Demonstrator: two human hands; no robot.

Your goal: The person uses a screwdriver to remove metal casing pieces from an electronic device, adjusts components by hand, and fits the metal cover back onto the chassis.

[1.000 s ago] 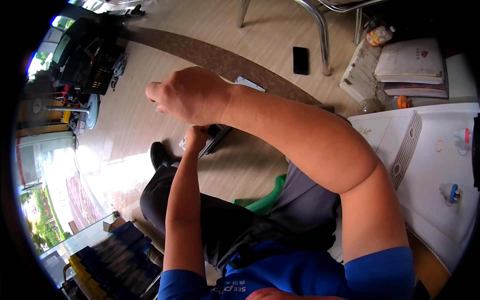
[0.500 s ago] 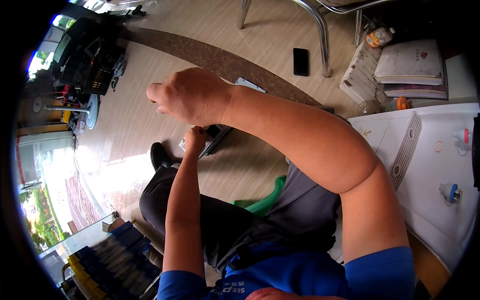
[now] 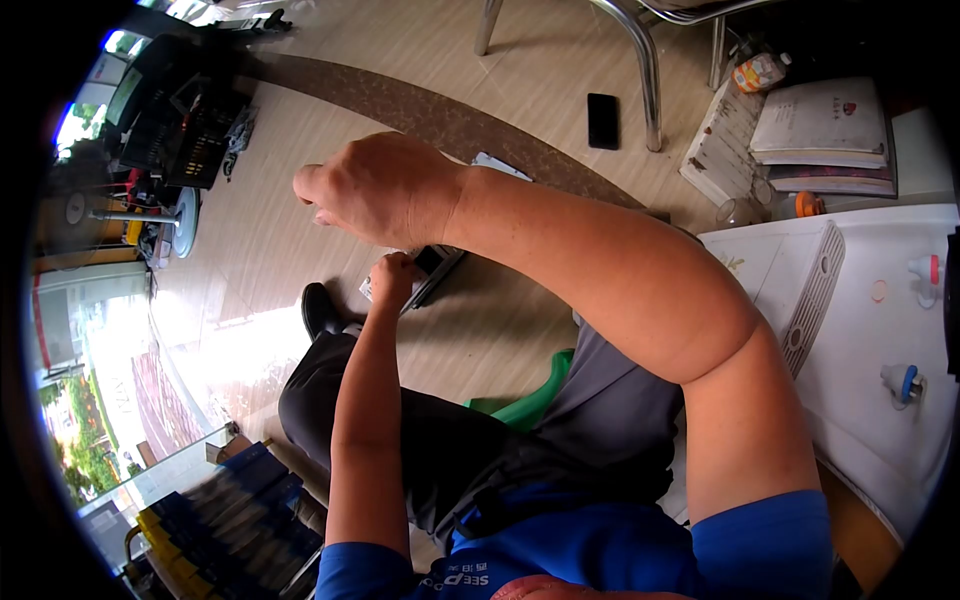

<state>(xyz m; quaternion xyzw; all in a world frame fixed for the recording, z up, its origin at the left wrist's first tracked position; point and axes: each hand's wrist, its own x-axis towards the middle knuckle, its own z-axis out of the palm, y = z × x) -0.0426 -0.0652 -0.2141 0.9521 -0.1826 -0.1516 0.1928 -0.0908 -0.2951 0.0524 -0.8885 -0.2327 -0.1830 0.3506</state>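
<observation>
Hanging curled near one dark object [image 3: 432, 261], two hands [image 3: 393, 280] [image 3: 375, 188] leave grip contents unclear.

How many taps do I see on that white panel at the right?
2. A red-marked tap is near the picture's right edge; a blue-marked tap is below it. Any beyond the dark edge would be hidden.

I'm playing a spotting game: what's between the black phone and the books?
In the head view, a metal chair leg stands beside the black phone, then bare floor, then a stained white block before the books.
</observation>
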